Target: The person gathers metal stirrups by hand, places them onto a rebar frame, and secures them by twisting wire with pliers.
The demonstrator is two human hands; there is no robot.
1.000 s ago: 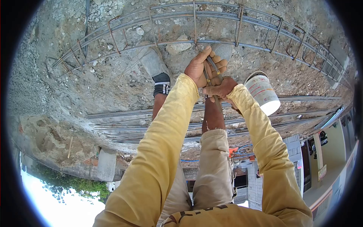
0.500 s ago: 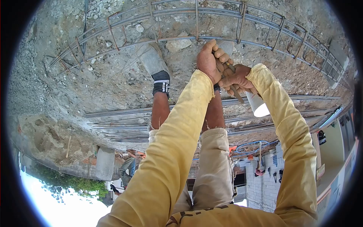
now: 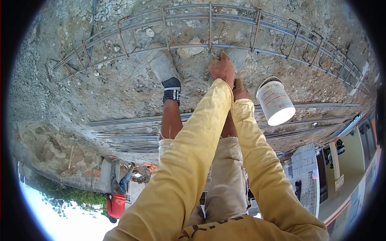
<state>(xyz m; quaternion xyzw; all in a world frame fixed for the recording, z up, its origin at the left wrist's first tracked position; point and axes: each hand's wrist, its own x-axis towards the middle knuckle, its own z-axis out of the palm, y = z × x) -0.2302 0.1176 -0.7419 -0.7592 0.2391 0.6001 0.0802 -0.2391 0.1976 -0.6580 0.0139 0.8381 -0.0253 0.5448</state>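
Note:
My left hand [image 3: 223, 69] is closed, with its fingertips just below the near bar of a long rebar cage [image 3: 185, 46]. Whatever it grips is too small or too hidden to make out. Tucked beneath the left wrist is my right hand [image 3: 240, 90], its fingers mostly hidden, so its grip cannot be seen. The cage curves across the upper view, with square stirrups around its long bars. My two shoes stand at its near side, the left shoe [image 3: 162, 64] in plain sight and the right shoe [image 3: 237, 58] partly behind my left hand.
A white bucket [image 3: 276, 102] lies tipped right of my arms. Long loose rebar rods [image 3: 128, 134] stretch behind my legs. A pale stone [image 3: 189, 49] sits between my shoes. At lower left are a sand pile [image 3: 50, 146] and a person in a red shirt [image 3: 116, 204].
My right hand has moved left, from beside the left hand to under its wrist. The pincer-like metal tool between my hands is now out of sight. The bucket is uncovered.

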